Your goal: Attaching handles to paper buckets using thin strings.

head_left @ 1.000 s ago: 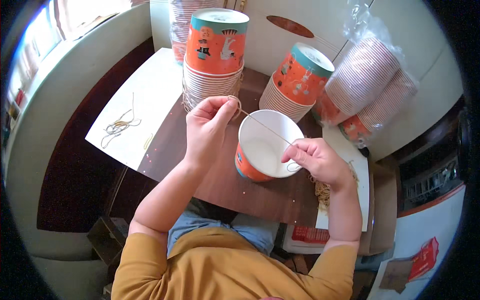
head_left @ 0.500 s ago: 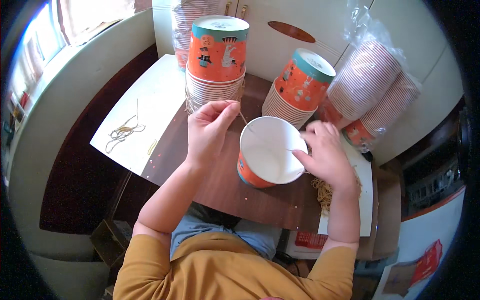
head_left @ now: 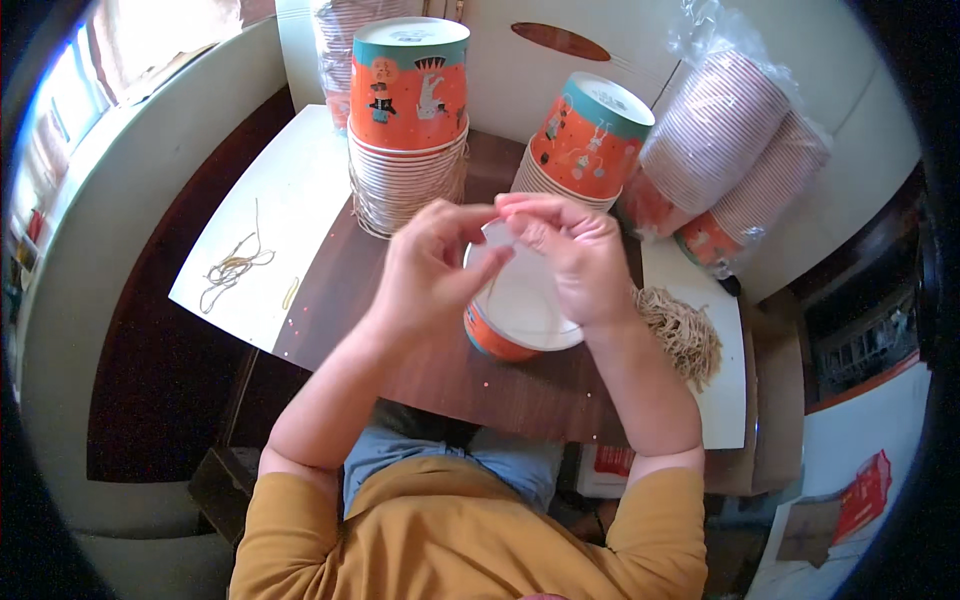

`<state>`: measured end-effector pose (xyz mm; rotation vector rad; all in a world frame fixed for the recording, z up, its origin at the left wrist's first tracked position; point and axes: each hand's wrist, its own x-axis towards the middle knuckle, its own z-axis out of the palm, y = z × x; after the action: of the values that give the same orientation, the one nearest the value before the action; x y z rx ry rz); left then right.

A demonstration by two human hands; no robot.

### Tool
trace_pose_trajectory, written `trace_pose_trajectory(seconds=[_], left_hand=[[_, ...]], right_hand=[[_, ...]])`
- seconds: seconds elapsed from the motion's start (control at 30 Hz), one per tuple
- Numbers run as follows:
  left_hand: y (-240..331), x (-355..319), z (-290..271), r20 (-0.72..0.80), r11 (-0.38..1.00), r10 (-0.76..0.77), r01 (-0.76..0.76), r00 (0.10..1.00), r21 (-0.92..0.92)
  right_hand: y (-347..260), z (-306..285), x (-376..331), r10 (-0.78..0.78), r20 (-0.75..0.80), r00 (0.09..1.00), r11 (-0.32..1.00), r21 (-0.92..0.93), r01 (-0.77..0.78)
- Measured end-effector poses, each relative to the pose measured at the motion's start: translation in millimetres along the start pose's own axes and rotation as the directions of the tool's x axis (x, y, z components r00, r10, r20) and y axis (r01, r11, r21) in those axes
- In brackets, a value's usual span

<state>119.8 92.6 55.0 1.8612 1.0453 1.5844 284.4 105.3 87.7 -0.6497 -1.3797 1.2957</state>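
A white-lined paper bucket (head_left: 530, 305) with an orange outside and teal base stands upright, mouth up, in front of me. Over its far rim my two hands meet at the fingertips. My left hand (head_left: 425, 265) is curled, its thumb reaching toward the right fingers. My right hand (head_left: 580, 255) has thumb and fingers pinched together. A thin tan string shows faintly below the fingers against the white inside; its ends are hidden by the hands. To the right, beside my right forearm, lies a heap of tan strings (head_left: 682, 335) on a white sheet.
Behind the hands stand a tall stack of upside-down buckets (head_left: 410, 110), strings draped round it, and a shorter stack (head_left: 595, 140). Plastic-wrapped stacks (head_left: 715, 140) lean at the back right. Loose strings (head_left: 237, 265) lie on the left white board (head_left: 265, 200).
My right hand has left the bucket's right rim and come up to the left hand, which has lowered slightly and moved over the bucket. The view has shifted a little.
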Motion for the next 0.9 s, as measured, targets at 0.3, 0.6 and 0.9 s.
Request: trace_pose_trajectory(seconds=[0.3,0.6,0.9], left_hand=[[-73,-5,12,0.289,0.795,-0.440,0.519,0.850,-0.315],[-18,-67,5,0.244,0.824,-0.442,0.498,0.863,-0.270],[-10,-78,14,0.177,0.959,-0.277,0.282,0.944,-0.006]], right_hand=[[33,-40,1,0.467,0.010,0.884,0.688,-0.632,-0.356],[6,-29,-25,0.553,0.064,0.831,0.606,-0.715,-0.349],[15,-32,-49,0.429,0.133,0.894,0.716,-0.653,-0.247]])
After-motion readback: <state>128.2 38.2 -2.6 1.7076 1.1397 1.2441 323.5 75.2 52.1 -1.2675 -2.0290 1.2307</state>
